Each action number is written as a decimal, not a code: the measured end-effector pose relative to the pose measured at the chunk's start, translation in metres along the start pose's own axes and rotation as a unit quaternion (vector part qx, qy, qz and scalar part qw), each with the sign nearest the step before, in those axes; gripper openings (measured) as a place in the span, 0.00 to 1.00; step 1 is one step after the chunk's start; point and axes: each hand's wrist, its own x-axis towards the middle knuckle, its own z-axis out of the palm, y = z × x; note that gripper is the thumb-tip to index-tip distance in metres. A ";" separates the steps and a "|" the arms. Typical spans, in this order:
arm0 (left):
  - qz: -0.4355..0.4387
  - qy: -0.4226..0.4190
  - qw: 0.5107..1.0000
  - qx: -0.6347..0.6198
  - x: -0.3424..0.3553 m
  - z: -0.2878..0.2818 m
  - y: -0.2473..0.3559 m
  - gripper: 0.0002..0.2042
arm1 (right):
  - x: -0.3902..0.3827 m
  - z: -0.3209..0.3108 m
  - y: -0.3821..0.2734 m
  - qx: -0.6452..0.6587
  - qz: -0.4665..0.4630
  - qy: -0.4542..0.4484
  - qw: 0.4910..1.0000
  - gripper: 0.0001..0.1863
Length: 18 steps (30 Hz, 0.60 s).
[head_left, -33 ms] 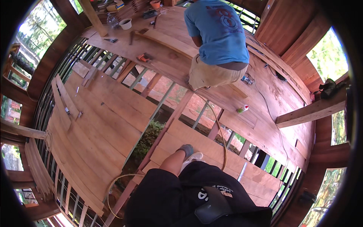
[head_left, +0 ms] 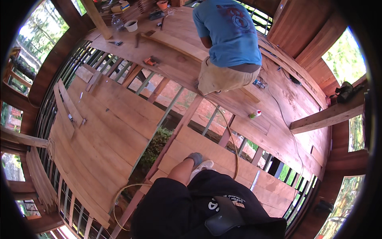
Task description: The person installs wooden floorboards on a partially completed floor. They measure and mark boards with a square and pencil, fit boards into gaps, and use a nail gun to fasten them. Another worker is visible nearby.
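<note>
My left forearm (head_left: 180,172) reaches forward from a black short sleeve. It ends in what looks like a grey-gloved left hand (head_left: 194,159), small in the picture, so its fingers cannot be made out. Right beside it is a white shoe (head_left: 205,164), partly covered by my black shirt (head_left: 238,193). Pale floorboards (head_left: 195,139) lie under the foot and around the hand. Nothing can be seen held in that hand. My right hand is out of sight. A flat black object (head_left: 225,217) lies against the front of my shirt.
Open joists (head_left: 207,123) and gaps show the ground below. A yellowish hose (head_left: 230,129) crosses them. A person in a blue shirt (head_left: 230,36) bends over ahead. Nearby are a small bottle (head_left: 255,114), a blue power tool (head_left: 259,83), an orange tool (head_left: 151,61) and a slanting beam (head_left: 326,115).
</note>
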 end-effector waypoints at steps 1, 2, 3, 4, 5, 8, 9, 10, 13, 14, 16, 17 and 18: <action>0.009 0.013 1.000 0.001 0.020 0.003 -0.025 0.19 | 0.001 -0.001 -0.024 0.057 0.008 0.001 0.998 0.19; 0.027 0.015 1.000 0.000 0.029 0.014 -0.035 0.18 | -0.002 0.002 -0.033 0.242 0.042 0.006 0.969 0.17; 0.057 -0.010 0.997 0.043 0.030 0.017 -0.035 0.18 | -0.007 -0.001 -0.038 0.268 0.035 0.010 0.963 0.16; 0.087 -0.034 0.992 0.088 0.029 0.014 -0.036 0.19 | -0.014 -0.005 -0.048 0.295 0.028 0.014 0.955 0.16; 0.109 -0.055 0.984 0.132 0.024 0.010 -0.039 0.19 | -0.018 -0.005 -0.059 0.322 0.016 0.011 0.946 0.15; 0.084 -0.061 0.970 0.220 0.042 0.020 -0.067 0.22 | -0.024 0.001 -0.081 0.333 0.026 -0.020 0.942 0.16; 0.018 -0.018 0.993 0.114 0.042 0.019 -0.065 0.24 | -0.019 0.011 -0.067 0.302 0.014 -0.014 0.953 0.17; -0.026 0.015 1.000 0.008 0.034 0.008 -0.033 0.25 | -0.016 0.017 -0.032 0.269 0.015 0.008 0.963 0.17; -0.100 0.065 0.983 -0.138 0.027 -0.012 -0.020 0.30 | -0.006 0.039 0.014 0.213 0.022 0.018 0.977 0.17; -0.107 0.070 0.979 -0.157 0.030 -0.013 -0.021 0.32 | -0.009 0.038 0.016 0.217 0.043 0.017 0.975 0.18; -0.110 0.072 0.978 -0.163 0.038 -0.015 -0.013 0.32 | -0.018 0.028 0.024 0.260 0.100 0.035 0.960 0.18; -0.109 0.072 0.978 -0.165 0.042 -0.019 -0.007 0.32 | -0.025 0.021 0.030 0.288 0.129 0.050 0.948 0.19; -0.098 0.067 0.980 -0.160 0.045 -0.023 -0.001 0.32 | -0.029 0.015 0.034 0.314 0.150 0.068 0.935 0.19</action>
